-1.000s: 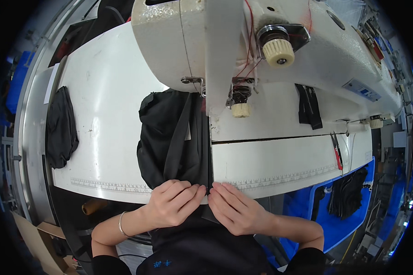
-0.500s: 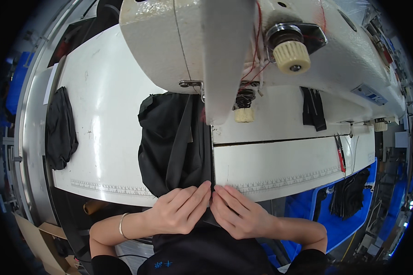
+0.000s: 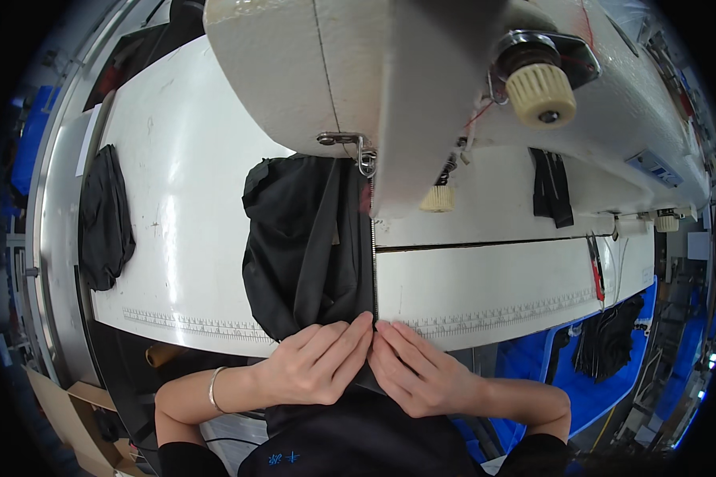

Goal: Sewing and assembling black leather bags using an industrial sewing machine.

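A black fabric piece (image 3: 294, 230) lies bunched and folded on the sewing table, its far end by the sewing machine's presser area. Along its right edge runs a zipper (image 3: 374, 266) with a thin line of light teeth. At the table's front edge, my left hand (image 3: 314, 362) pinches the near end of the zipper and fabric edge. Close beside it, my right hand (image 3: 422, 370) is pinched on the same zipper end, fingertips almost meeting the left ones. The sewing machine (image 3: 294, 71) rises over the far part, hiding where the needle meets the cloth.
Another black fabric piece (image 3: 107, 219) lies at the table's left edge. On the right are black zipper strips (image 3: 551, 187) and red-handled snips (image 3: 596, 270). A blue bin (image 3: 605, 389) with black pieces stands below right; a cardboard box (image 3: 68, 421) stands lower left.
The machine head has shifted in the picture as my viewpoint moved slightly. Both hands keep their pinch at the zipper end, in nearly the same place.
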`<state>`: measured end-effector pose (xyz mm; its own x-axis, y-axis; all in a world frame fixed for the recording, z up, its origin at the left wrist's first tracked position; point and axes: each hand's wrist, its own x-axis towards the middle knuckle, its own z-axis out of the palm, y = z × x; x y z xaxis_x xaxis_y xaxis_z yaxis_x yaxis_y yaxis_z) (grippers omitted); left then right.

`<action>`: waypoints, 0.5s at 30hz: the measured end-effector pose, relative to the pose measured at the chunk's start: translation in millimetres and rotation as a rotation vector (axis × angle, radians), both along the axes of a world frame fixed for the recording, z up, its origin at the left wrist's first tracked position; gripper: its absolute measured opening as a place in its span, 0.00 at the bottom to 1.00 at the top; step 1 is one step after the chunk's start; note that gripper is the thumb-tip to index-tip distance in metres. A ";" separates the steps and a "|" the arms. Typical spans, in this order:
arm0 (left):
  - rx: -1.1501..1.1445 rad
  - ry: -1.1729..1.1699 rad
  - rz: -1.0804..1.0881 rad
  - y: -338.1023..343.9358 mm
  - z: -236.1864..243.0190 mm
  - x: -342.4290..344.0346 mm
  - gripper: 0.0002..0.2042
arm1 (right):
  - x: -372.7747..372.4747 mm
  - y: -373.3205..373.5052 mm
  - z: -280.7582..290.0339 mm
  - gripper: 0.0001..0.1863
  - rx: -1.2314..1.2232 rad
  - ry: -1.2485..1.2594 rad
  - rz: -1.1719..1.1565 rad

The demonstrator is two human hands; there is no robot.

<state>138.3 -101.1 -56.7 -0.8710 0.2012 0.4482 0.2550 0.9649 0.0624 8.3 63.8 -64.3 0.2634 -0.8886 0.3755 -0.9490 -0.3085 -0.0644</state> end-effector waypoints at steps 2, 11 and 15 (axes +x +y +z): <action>0.005 0.000 0.006 -0.3 -0.8 -0.1 0.15 | 0.5 -0.3 1.0 0.15 0.001 0.005 -0.002; 0.051 -0.057 -0.030 -20.5 -1.0 -15.9 0.18 | -16.3 -19.2 12.9 0.16 0.059 0.112 0.004; 0.151 -0.065 -0.021 -39.9 1.0 -32.4 0.19 | -35.5 -38.3 6.7 0.20 0.107 0.198 0.049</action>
